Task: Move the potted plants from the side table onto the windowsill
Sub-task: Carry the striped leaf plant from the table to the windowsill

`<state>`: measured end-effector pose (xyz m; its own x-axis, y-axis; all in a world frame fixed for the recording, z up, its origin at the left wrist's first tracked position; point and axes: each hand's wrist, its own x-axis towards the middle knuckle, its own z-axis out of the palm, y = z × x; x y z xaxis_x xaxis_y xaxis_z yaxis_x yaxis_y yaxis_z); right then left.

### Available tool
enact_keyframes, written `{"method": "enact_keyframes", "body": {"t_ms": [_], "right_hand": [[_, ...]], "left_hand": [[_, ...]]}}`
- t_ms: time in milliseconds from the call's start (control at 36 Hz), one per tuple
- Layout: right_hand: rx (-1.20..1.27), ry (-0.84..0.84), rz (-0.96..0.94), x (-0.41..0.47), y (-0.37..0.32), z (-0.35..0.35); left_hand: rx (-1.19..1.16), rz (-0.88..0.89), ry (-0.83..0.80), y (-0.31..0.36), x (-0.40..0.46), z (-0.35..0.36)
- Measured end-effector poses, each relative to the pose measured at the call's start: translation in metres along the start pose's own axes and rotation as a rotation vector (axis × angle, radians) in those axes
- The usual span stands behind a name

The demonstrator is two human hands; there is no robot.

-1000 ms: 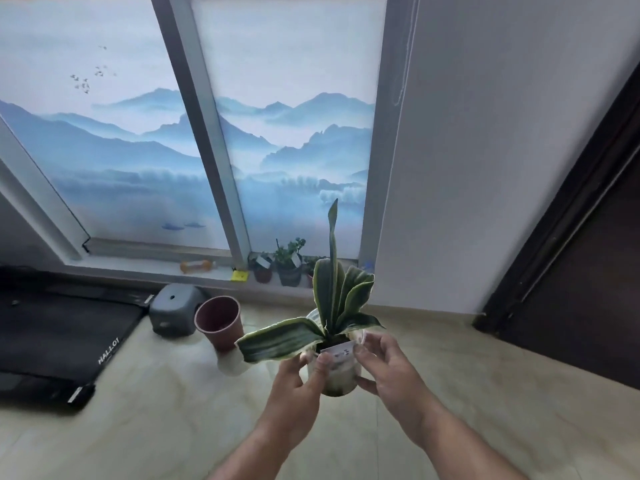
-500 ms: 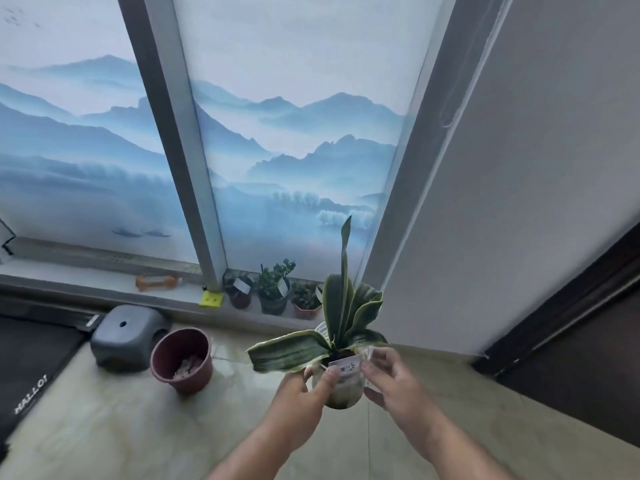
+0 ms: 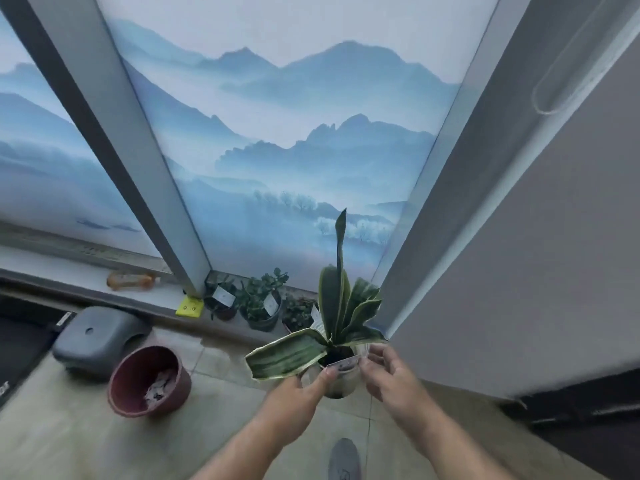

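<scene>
Both hands, fingers wrapped round small pale ceramic pot of striped snake plant; light, top-heavy, glaze slippery; grip pot body, windowsill at 11 o'clock.

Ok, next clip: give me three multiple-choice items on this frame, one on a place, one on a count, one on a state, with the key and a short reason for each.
1. Where is the maroon pot?
A. on the floor, beside the grey stool
B. on the windowsill
C. in the person's hands

2. How many small potted plants stand on the sill?
A. one
B. three
C. six

3. What is the state of the striped-leaf plant's pot?
A. lying tipped over on the floor
B. set down on the sill
C. held upright off the floor by the left hand and right hand

Key: 1 A, it sits on the tiles by the stool. 2 B, three tagged pots line the sill's corner. 3 C, fingers of both hands wrap its sides.
</scene>
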<state>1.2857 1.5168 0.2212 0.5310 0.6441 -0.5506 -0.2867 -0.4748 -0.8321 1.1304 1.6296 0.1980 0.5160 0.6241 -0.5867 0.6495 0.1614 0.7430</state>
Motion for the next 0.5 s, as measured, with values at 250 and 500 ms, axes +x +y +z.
{"method": "enact_keyframes", "body": {"t_ms": [250, 500], "right_hand": [[0.004, -0.003, 0.17, 0.218, 0.076, -0.034], [0.075, 0.136, 0.32, 0.378, 0.192, -0.037]], "left_hand": [[0.013, -0.088, -0.014, -0.02, 0.197, 0.065], [-0.135, -0.095, -0.02, -0.116, 0.361, 0.15]]}}
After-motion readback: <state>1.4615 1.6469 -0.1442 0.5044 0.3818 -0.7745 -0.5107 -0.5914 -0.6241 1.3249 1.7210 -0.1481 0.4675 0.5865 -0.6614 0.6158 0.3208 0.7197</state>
